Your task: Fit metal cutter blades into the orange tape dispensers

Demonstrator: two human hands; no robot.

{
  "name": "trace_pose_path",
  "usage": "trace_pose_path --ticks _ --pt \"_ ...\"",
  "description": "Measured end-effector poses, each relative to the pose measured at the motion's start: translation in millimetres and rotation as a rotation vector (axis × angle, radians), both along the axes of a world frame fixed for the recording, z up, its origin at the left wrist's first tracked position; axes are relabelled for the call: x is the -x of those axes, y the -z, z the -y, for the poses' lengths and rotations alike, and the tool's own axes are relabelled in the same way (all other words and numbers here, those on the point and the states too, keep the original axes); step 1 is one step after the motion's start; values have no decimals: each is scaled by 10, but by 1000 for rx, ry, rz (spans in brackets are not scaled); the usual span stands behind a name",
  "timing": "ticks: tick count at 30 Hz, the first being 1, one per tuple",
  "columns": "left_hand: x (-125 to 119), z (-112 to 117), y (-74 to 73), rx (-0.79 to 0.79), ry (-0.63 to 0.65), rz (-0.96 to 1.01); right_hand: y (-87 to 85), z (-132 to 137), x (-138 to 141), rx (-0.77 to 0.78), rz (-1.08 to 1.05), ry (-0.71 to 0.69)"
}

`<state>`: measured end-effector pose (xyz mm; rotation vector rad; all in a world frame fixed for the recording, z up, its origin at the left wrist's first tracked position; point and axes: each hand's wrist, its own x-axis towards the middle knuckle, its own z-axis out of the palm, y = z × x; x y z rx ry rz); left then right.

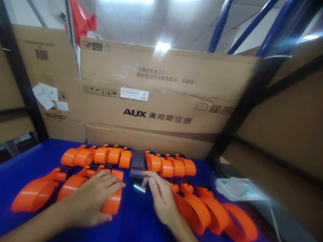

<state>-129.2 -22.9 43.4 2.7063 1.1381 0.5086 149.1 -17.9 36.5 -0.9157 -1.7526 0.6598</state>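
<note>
My left hand (pixel 93 195) is spread over the orange looped bands (pixel 114 198) in the front left row. Its thumb and fingers are apart, and it partly covers the bands; whether it presses on them I cannot tell. My right hand (pixel 160 193) reaches to a dark phone (pixel 138 164) in the middle of the blue table, its index finger stretched to the phone's lower edge. The thumb stands apart from that finger and the other fingers are partly hidden. A small shiny silver strip (pixel 139 188) lies just below the phone.
More orange bands with dark ends line the back left (pixel 101 155) and back right (pixel 174 167), and others curve along the front right (pixel 214 213). A cardboard wall (pixel 156 107) rises behind the blue table (pixel 15 171). A white-and-blue packet (pixel 239 189) lies at right, beside a dark post (pixel 234 111).
</note>
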Motion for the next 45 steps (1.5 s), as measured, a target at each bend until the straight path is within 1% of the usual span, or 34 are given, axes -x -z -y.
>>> trace_pose_path --ticks 4,6,8,11,13,14,16,19,21,24,26,28,33,36,40,43,45 --pt "-46 31 -88 24 3 -15 -14 3 -4 -5 6 -2" --pt "-60 35 -164 30 22 3 -20 8 -8 -11 3 1" --pt "-71 -2 -269 33 42 19 -21 11 -15 -21 -4 2" --pt "-97 -185 -454 46 42 21 -10 7 -28 -29 -14 7" --pt "-129 -396 -549 32 8 42 3 0 -34 -26 -17 13" --pt "-151 -519 -575 -3 -22 64 9 -4 -37 -24 -18 17" --pt "-202 -776 -578 -59 -61 38 21 -12 -40 -22 -17 23" --pt "-290 -1101 -480 -73 -37 -127 31 -18 -45 -25 -4 28" --pt "-351 -1242 -383 -102 -49 -247 34 -20 -48 -34 8 26" --pt "-437 -1349 -258 -140 -52 -363 34 -21 -49 -61 2 26" --pt "-482 -1378 -210 -150 -37 -384 35 -25 -46 -82 -6 26" --pt "-512 -1389 -195 -159 -21 -391 39 -30 -43 -95 -3 20" --pt "-507 -1374 -252 -192 -10 -385 61 -44 -51 -110 -1 16" --pt "-465 -1346 -339 -224 -2 -321 57 -32 -55 -107 -3 24" --pt "-391 -1269 -524 -272 21 -213 26 -1 -40 -90 -21 57" --pt "-358 -1103 -649 -325 52 -95 26 -9 -10 -61 -73 132" --pt "-372 -907 -683 -367 99 -15 48 -37 20 13 -160 159"
